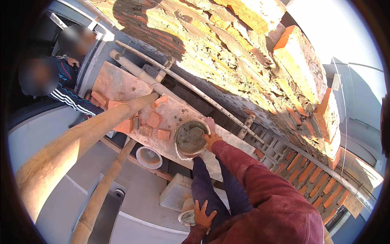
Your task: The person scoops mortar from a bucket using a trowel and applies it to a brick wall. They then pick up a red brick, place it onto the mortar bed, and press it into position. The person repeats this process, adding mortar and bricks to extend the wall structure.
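Note:
My right hand [211,140] grips the right rim of a bucket [180,152] of wet grey mortar [189,138], with a flat grey lump or tool in it that I cannot make out. The bucket sits on a dusty plank platform [120,81] by my bare feet. My left hand [204,213] rests on my left thigh with its fingers spread. Broken red bricks [153,120] lie left of the bucket.
A rough brick wall [231,53] runs along the top and right. Bamboo poles [73,146] cross the left, near a second bucket [148,157] below the platform. A pipe [146,77] lies beside the planks. Two other people [67,89] are at the upper left.

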The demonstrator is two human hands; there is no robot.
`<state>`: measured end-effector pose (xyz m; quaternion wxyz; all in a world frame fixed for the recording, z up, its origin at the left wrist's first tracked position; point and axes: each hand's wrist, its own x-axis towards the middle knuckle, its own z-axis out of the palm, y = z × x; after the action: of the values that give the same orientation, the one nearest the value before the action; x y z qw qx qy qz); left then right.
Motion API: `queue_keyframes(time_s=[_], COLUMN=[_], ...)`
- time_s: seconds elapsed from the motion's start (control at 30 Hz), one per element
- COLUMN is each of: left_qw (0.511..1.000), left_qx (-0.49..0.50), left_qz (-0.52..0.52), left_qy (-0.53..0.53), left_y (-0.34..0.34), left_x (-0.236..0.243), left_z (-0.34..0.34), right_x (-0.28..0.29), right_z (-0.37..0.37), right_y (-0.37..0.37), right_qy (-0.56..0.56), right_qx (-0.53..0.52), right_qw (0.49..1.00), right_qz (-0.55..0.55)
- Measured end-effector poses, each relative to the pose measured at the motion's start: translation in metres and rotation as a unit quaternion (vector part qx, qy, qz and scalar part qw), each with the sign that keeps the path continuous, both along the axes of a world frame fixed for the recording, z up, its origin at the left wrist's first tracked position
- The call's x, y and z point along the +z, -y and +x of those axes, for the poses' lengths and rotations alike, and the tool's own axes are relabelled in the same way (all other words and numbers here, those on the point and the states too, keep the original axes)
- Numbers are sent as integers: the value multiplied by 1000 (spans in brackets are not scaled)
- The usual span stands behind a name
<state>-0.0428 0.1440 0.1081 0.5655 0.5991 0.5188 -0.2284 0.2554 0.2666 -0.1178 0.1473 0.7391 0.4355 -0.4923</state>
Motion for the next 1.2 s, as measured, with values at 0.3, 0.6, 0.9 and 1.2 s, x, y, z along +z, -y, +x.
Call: queue_keyframes(time_s=[0.3,0.6,0.9,1.2], left_qw=[997,874,839,855], left_qx=[45,399,423,402], left_qz=[57,79,36,137], left_qy=[8,266,340,297], left_y=[-9,-295,-390,-389], left_x=[-24,73,150,147], left_z=[-3,204,416,452], right_x=[10,453,554,466], right_z=[7,145,256,308], right_y=[9,13,-106,-151], right_qy=[-1,-93,21,33], right_qx=[104,-78,-90,44], right_qw=[985,962,880,883], right_qz=[139,244,465,466])
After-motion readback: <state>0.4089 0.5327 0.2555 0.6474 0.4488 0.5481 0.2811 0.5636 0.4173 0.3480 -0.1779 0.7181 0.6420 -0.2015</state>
